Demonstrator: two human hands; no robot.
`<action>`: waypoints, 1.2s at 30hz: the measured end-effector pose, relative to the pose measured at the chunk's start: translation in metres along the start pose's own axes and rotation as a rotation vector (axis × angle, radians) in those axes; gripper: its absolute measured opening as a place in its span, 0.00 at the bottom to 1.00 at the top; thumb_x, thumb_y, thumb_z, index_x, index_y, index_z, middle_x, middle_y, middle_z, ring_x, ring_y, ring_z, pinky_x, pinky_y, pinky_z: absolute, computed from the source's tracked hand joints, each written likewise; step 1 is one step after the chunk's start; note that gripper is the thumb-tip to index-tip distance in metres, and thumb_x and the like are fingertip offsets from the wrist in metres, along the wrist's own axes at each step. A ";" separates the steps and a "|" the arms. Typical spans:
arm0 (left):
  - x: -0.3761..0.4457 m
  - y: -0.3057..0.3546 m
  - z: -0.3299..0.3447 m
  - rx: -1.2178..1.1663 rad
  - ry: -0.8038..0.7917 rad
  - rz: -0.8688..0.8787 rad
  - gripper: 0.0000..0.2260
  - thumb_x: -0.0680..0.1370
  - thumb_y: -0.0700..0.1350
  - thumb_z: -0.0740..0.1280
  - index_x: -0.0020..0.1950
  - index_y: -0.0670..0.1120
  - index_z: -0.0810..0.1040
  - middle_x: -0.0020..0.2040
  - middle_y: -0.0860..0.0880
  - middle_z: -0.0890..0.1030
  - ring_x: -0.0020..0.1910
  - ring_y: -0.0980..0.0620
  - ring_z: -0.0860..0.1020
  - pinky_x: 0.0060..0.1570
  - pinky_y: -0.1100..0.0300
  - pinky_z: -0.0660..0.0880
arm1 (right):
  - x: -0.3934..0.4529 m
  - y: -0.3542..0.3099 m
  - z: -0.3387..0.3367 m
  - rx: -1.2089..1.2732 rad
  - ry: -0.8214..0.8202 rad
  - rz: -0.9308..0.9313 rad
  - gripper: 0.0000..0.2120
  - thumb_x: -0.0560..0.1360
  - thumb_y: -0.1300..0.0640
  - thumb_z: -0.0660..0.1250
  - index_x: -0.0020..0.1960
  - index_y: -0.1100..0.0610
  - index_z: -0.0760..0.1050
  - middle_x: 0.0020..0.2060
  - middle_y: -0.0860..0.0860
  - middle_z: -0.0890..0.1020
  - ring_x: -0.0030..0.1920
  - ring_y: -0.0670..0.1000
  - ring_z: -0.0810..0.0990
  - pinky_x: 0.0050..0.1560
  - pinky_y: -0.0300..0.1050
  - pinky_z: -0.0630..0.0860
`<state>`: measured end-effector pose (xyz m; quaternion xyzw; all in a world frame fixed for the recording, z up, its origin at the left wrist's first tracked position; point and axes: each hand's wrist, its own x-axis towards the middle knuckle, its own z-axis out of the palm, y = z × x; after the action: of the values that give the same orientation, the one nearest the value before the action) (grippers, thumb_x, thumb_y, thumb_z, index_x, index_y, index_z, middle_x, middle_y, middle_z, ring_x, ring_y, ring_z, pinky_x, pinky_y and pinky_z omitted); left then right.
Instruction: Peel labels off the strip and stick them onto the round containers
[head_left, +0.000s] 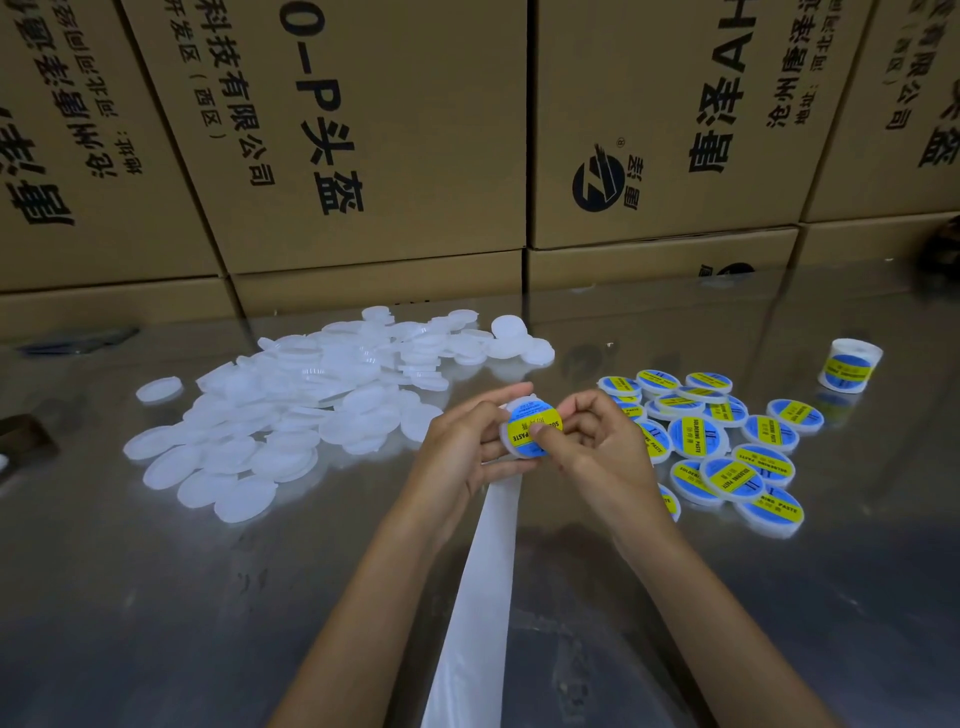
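Your left hand (467, 447) cradles a round container (527, 431) by its rim, above the middle of the table (156, 597); your right hand (597, 441) pinches it too, thumb pressing the blue-and-yellow label (524, 423) flat on its face. The container looks light, thin and slightly slick, so hold it by the edges and rub the label from the center outward. The white strip (478, 597) runs from under your hands to the table's near edge; it is limp paper and will likely tear if yanked. Beyond, labeled containers (727, 441) lie toward the right, bare ones (311, 400) toward the far left edge.
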<state>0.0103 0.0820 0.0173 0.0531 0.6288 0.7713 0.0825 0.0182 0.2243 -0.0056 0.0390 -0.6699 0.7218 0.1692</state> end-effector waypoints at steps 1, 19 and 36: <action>0.000 0.000 0.000 0.011 0.001 0.002 0.17 0.81 0.36 0.57 0.62 0.47 0.82 0.55 0.43 0.85 0.54 0.42 0.84 0.51 0.50 0.83 | 0.000 0.001 0.000 -0.008 0.002 -0.005 0.11 0.72 0.67 0.73 0.42 0.56 0.72 0.32 0.49 0.78 0.35 0.47 0.75 0.34 0.35 0.74; -0.003 -0.002 0.004 -0.171 0.031 0.030 0.14 0.80 0.34 0.63 0.61 0.45 0.82 0.55 0.41 0.85 0.54 0.42 0.84 0.51 0.51 0.83 | 0.000 0.018 -0.003 -0.507 0.174 -0.210 0.20 0.68 0.39 0.74 0.53 0.43 0.70 0.40 0.43 0.73 0.38 0.42 0.73 0.36 0.38 0.67; -0.003 -0.006 0.008 -0.158 -0.106 0.008 0.14 0.79 0.33 0.65 0.62 0.45 0.81 0.54 0.40 0.85 0.52 0.43 0.85 0.46 0.53 0.82 | -0.003 0.011 -0.008 -0.522 0.169 -0.262 0.26 0.81 0.46 0.62 0.27 0.51 0.60 0.21 0.48 0.63 0.25 0.47 0.60 0.27 0.38 0.57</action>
<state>0.0154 0.0898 0.0129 0.0897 0.5605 0.8150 0.1165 0.0190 0.2315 -0.0178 0.0203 -0.8057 0.4979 0.3203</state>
